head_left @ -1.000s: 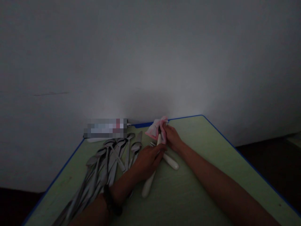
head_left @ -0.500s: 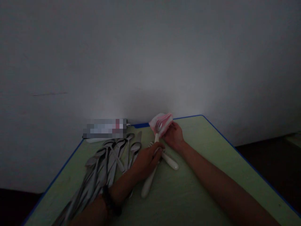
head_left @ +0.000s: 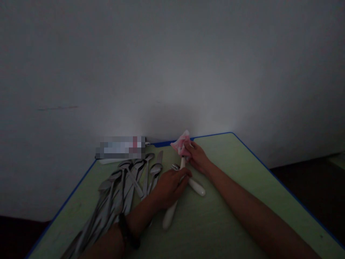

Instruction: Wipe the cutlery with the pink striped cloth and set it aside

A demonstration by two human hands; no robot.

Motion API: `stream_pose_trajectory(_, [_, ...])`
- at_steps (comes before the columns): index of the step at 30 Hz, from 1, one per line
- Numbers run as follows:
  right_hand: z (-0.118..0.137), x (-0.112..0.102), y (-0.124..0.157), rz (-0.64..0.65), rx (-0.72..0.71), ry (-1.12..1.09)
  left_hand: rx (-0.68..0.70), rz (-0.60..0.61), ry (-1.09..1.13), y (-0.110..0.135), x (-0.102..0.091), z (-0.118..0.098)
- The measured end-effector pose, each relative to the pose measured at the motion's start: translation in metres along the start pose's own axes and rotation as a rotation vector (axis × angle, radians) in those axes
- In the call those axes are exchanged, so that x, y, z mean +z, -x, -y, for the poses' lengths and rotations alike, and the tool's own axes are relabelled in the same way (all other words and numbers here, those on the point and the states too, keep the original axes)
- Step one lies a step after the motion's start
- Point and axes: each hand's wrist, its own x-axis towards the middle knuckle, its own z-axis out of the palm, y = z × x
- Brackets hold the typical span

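My left hand (head_left: 172,187) is closed around a fork with a white handle (head_left: 183,162), palm low over the table. A crumpled pink-and-white cloth (head_left: 181,144) covers the fork's tines, pinched there by the closed fingers of my right hand (head_left: 198,157). Under my left hand lies another white-handled fork (head_left: 198,187), its metal head (head_left: 175,167) showing to the left. A thick white handle (head_left: 169,216) sticks out below the same hand; whether it belongs to a separate piece I cannot tell.
Many metal spoons (head_left: 114,176) and other cutlery lie in a pile along the left side, with a knife (head_left: 160,157) near its far end. Behind them is a blurred-out flat object (head_left: 121,147). A wall (head_left: 172,72) rises behind the blue-edged green table (head_left: 242,172).
The cloth, spread behind the bare tines before, is now folded over them. My right fingers have moved left and closed on it. My left hand has shifted slightly right and down.
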Motion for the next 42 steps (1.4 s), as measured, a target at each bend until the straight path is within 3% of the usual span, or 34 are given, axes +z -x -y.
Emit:
stream_pose_trajectory(7, [-0.006, -0.007, -0.003, 0.058, -0.091, 0.221, 0.015, 0.014, -0.004, 0.001, -0.002, -0.002])
stream_pose_trajectory(25, [-0.007, -0.006, -0.002, 0.082, -0.003, 0.116, -0.022, 0.003, 0.005, 0.000, 0.000, -0.002])
stream_pose_trajectory(36, [-0.003, -0.002, 0.000, 0.017, 0.018, 0.047, -0.020, 0.006, 0.016, 0.000, -0.001, -0.002])
stream_pose_trajectory(42, [-0.010, -0.005, -0.004, -0.060, -0.067, 0.269, 0.010, 0.019, 0.000, 0.000, -0.002, -0.005])
